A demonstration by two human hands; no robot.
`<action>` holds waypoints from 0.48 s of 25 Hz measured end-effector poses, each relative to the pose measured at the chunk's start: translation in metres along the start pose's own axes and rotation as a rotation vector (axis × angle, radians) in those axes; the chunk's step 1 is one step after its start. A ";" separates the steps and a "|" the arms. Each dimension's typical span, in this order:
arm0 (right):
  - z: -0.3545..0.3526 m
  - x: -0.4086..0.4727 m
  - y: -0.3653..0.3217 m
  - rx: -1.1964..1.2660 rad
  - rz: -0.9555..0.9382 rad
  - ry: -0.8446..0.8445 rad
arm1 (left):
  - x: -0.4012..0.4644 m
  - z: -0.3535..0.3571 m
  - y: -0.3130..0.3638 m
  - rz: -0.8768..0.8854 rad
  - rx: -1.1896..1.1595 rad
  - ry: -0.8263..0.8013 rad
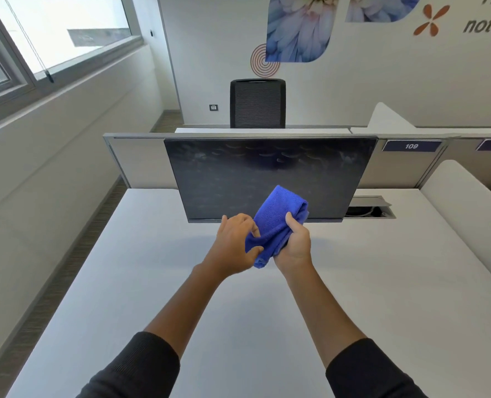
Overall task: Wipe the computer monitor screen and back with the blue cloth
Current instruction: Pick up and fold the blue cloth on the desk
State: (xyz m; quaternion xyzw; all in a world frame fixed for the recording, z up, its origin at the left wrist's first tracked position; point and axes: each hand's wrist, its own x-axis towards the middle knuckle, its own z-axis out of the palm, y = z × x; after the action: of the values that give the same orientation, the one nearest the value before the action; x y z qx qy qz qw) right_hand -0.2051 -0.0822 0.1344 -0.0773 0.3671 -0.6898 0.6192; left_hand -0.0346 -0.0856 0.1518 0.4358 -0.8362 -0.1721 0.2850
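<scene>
Both hands are up in front of the wide, dark, smudged flat-panel monitor (267, 176), close together over the white desk top (158, 282). The right hand (294, 244) is wrapped around a folded bright blue microfibre cloth (275, 222), gripping its lower half while the upper fold stands against the bottom of the screen area. The left hand (234, 242) pinches the cloth's lower left edge between thumb and fingers. A black mesh office chair (257, 106) sits beyond the partition.

head cam | forward-down | near hands | over desk (152, 282)
</scene>
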 end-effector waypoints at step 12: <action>0.001 0.003 -0.012 0.117 -0.091 -0.068 | -0.024 0.004 0.000 -0.114 -0.397 0.423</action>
State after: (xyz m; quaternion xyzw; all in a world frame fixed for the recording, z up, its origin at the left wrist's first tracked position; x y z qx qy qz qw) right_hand -0.2148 -0.0852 0.1412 -0.0809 0.3012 -0.7343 0.6029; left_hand -0.0261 -0.0658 0.1406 0.4439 -0.6823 -0.2536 0.5226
